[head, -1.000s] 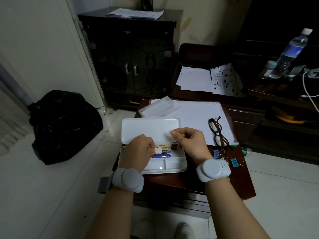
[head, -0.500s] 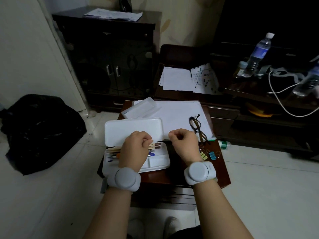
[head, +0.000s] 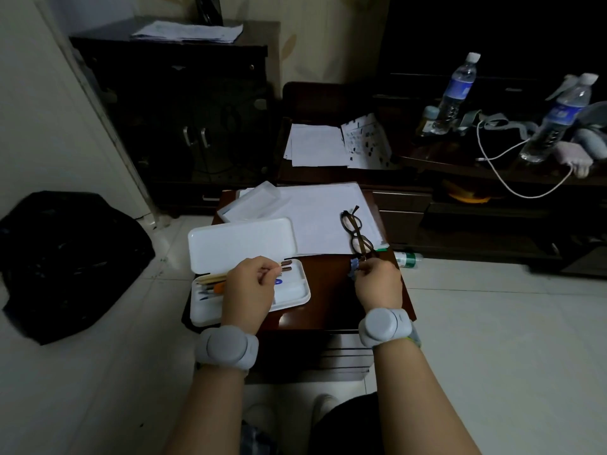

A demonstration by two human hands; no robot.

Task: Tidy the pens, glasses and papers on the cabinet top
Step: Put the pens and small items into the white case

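Observation:
A white pencil case [head: 243,244] lies open on the small dark cabinet top [head: 328,290], lid tipped back. Pencils [head: 213,277] and pens lie in its tray. My left hand [head: 249,287] hovers over the tray, fingers curled and pinching the pencils near their dark ends. My right hand [head: 377,280] is at the cabinet's right edge and pinches a blue binder clip [head: 353,267]. Dark-framed glasses [head: 356,233] lie just beyond that hand, on the corner of a stack of white papers [head: 328,215]. A translucent box [head: 249,201] rests on the papers' left end.
A black bag [head: 65,257] slumps on the floor to the left. Behind stands a dark cupboard [head: 184,110] with papers [head: 187,31] on top. More sheets [head: 315,146] lie on a low bench. Water bottles [head: 458,90] and a white cable [head: 512,178] sit on the right.
My right hand has left the pencil case, moved right to the cabinet's edge and taken hold of a blue binder clip. My left hand stays over the tray.

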